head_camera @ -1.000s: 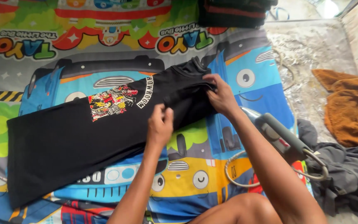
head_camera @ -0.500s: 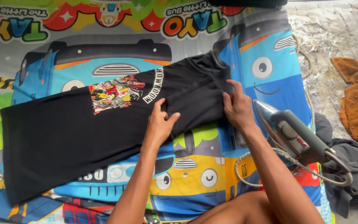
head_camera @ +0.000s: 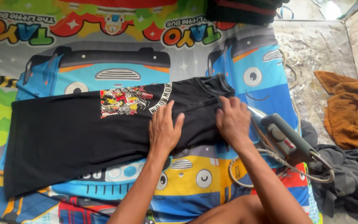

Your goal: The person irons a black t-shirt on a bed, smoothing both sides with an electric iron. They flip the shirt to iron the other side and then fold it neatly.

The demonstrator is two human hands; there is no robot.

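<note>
A black T-shirt (head_camera: 75, 137) with a colourful printed patch lies folded lengthwise on a bright cartoon-bus blanket (head_camera: 117, 62). My left hand (head_camera: 164, 130) rests flat on the shirt just right of the print, fingers spread. My right hand (head_camera: 233, 122) presses flat on the shirt's collar end, near its right edge. Neither hand grips the cloth.
A clothes iron (head_camera: 284, 139) with a grey handle and a looped cord lies right beside my right hand. Dark grey clothes (head_camera: 349, 178) are heaped at the right, an orange-brown cloth (head_camera: 349, 114) beyond them. A folded dark stack (head_camera: 241, 10) sits at the top.
The shirt has been turned from a slant to nearly level. Both hands went from pinching its folded upper part to lying flat on it.
</note>
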